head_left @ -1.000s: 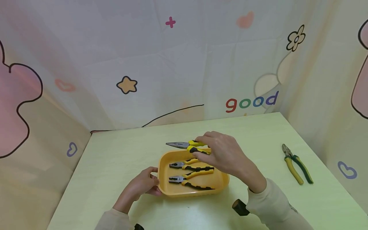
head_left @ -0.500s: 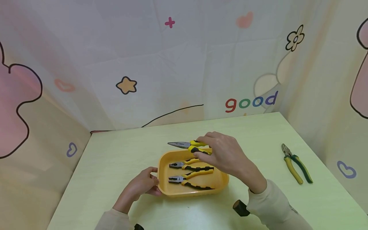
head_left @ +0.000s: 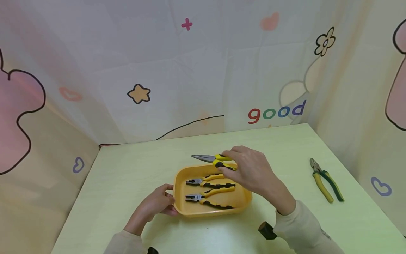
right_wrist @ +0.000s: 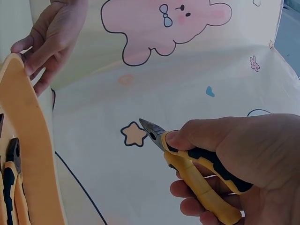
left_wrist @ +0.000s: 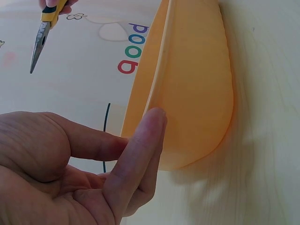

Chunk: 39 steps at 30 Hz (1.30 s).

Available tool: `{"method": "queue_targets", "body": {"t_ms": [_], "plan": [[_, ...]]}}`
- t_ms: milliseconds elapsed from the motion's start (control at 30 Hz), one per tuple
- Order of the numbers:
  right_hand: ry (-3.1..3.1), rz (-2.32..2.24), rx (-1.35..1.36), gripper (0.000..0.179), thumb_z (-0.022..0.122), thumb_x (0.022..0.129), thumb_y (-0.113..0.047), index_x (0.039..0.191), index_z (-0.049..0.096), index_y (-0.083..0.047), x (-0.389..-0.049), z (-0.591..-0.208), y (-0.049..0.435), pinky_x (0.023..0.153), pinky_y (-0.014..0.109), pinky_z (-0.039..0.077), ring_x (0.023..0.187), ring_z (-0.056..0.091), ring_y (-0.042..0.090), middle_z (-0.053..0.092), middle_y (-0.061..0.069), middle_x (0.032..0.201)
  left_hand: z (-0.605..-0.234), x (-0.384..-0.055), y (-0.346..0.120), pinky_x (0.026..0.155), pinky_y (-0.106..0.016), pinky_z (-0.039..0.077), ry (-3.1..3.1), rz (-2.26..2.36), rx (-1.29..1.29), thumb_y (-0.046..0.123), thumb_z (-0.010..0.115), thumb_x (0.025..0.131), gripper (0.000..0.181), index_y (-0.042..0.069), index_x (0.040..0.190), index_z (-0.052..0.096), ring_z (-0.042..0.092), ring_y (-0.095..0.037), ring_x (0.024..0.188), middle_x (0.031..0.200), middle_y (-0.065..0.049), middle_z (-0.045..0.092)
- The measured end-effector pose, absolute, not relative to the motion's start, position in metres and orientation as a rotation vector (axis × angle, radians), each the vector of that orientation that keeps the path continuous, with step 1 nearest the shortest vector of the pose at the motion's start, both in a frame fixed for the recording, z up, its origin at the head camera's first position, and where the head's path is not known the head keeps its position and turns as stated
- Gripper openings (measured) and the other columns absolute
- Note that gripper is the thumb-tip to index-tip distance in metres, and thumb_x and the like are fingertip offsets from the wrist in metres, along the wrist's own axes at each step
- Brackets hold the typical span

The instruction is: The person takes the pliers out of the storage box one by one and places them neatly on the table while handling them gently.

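My right hand [head_left: 248, 169] grips needle-nose pliers [head_left: 206, 158] by their yellow and black handles, over the far side of a yellow-orange tray [head_left: 215, 212]. Their pointed tips face left in the head view. At the tray's left end, my left hand [head_left: 158, 201] pinches the rim between thumb and fingers, plain in the left wrist view, where the thumb lies inside. Two combination pliers with yellow and black handles lie in the tray: the far pair [head_left: 195, 181] and the near pair [head_left: 194, 198], both with heads to the left.
Diagonal cutters [head_left: 323, 180] with green and yellow handles lie on the pale table [head_left: 133, 165] at the right. A printed curtain [head_left: 190, 70] stands along the back and both sides. A black cylindrical piece [head_left: 267, 230] shows by the right sleeve.
My right hand and the needle-nose pliers have shifted slightly to the right above the tray. The left hand, tray and pliers inside it stay as they were.
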State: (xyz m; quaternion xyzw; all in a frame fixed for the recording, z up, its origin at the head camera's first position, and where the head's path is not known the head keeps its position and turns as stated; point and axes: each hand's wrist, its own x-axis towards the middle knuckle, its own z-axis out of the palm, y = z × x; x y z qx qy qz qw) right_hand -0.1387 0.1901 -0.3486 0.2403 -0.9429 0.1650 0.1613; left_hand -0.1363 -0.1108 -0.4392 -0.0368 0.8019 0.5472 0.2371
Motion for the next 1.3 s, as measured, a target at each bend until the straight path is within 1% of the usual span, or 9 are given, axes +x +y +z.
{"method": "queue_targets", "body": {"t_ms": [300,633,967,1200,1300], "plan": [[-2.645,0.448,0.630,0.035,0.079,0.088,-0.032,0.113,0.078,-0.008,-0.134,-0.350,0.198,0.063,0.033,0.059,0.086,0.070,0.024,0.074,0.006,0.100,-0.439,-0.136,-0.110,0.066,-0.040,0.066,2.197,1.500,-0.099,-0.008,0.052,0.096,0.050,-0.014,0.145,0.039,0.071,-0.022,0.066,0.099,-0.023,0.062],[-2.627,0.454,0.546,0.038,0.082,0.087,-0.033,0.115,0.078,-0.007,-0.129,-0.348,0.205,0.060,0.035,0.059,0.087,0.070,0.026,0.075,0.009,0.103,-0.438,-0.136,-0.111,0.064,-0.039,0.066,2.194,1.518,-0.093,-0.009,0.052,0.095,0.050,-0.014,0.144,0.039,0.070,-0.022,0.065,0.098,-0.023,0.062],[-2.644,0.437,0.440,0.040,0.081,0.089,-0.035,0.116,0.077,-0.005,-0.127,-0.346,0.214,0.063,0.039,0.061,0.092,0.070,0.031,0.074,0.014,0.106,-0.439,-0.135,-0.110,0.064,-0.040,0.066,2.186,1.537,-0.100,-0.010,0.052,0.095,0.050,-0.014,0.143,0.040,0.070,-0.023,0.065,0.097,-0.023,0.062],[-2.666,0.438,0.356,0.043,0.081,0.088,-0.034,0.117,0.076,-0.003,-0.126,-0.347,0.221,0.060,0.038,0.061,0.088,0.069,0.031,0.074,0.015,0.106,-0.442,-0.136,-0.111,0.064,-0.041,0.066,2.185,1.540,-0.101,-0.009,0.053,0.095,0.049,-0.013,0.142,0.042,0.070,-0.023,0.066,0.098,-0.023,0.062],[-2.673,0.441,0.325,0.043,0.080,0.089,-0.034,0.117,0.076,-0.002,-0.124,-0.348,0.224,0.061,0.039,0.061,0.088,0.069,0.031,0.074,0.015,0.105,-0.443,-0.136,-0.111,0.064,-0.040,0.066,2.182,1.544,-0.100,-0.010,0.053,0.095,0.048,-0.013,0.142,0.042,0.069,-0.023,0.065,0.098,-0.022,0.061]]}}
